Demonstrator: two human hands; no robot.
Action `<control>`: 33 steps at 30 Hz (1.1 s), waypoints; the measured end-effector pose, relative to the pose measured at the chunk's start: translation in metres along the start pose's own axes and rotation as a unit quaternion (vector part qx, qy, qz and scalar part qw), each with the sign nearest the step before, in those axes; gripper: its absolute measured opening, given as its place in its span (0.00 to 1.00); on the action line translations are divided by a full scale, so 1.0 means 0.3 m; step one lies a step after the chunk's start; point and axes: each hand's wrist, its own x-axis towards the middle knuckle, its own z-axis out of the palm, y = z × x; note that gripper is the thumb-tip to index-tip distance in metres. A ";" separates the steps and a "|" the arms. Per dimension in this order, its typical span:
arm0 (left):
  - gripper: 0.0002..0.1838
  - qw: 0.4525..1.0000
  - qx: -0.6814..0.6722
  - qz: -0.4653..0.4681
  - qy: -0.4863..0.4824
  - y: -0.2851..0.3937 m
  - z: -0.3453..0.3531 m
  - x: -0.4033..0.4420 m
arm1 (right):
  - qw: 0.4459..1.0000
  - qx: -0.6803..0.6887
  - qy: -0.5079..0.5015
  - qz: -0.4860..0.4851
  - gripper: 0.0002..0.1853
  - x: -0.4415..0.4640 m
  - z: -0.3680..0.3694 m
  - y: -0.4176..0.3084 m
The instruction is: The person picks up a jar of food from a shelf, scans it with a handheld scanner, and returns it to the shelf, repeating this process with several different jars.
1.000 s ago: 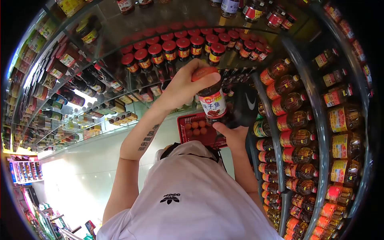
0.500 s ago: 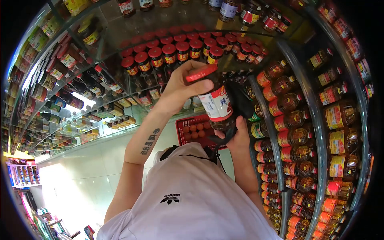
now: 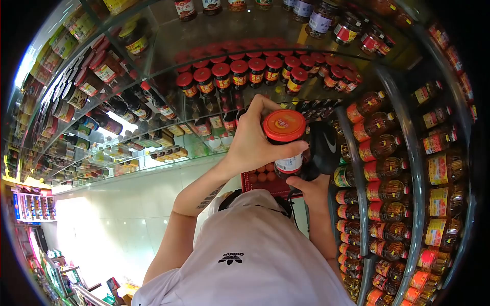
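My left hand [image 3: 255, 145] grips a glass jar [image 3: 289, 164] of dark sauce near its top, fingers behind it and thumb across the front. The jar has a red lid [image 3: 284, 126] with a gold mark and a white label. It is tilted so the lid faces me. At its lower end is my right hand [image 3: 311, 189], thumb against the base; its other fingers are mostly hidden. Right beside the jar is a black item [image 3: 325, 148] with a pale swoosh mark, partly covered. Rows of red-lidded jars [image 3: 240, 73] stand on the glass shelf beyond my hands.
A red basket [image 3: 248, 184] with round brown items, which look like eggs, sits below the jar. Bottles of amber oil [image 3: 388, 204] fill racks with metal rails [image 3: 403, 148] on the right. More jars and bottles line glass shelving [image 3: 138, 51] on the left.
The jar has tipped, so its lid now faces me and less of the label shows. It sits lower and further right in view, along with both hands; the whole scene has shifted right.
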 end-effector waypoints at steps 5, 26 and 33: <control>0.36 0.994 0.029 -0.102 -0.018 -0.007 -0.021 0.005 | 0.995 0.081 0.012 0.052 0.37 0.022 0.042 -0.026; 0.35 0.959 -0.238 -0.152 -0.013 -0.142 -0.047 0.049 | 0.941 0.269 -0.045 0.200 0.32 0.089 0.010 0.043; 0.36 0.959 -0.238 -0.152 -0.012 -0.146 -0.054 0.069 | 0.936 0.281 -0.014 0.210 0.29 0.107 0.021 0.032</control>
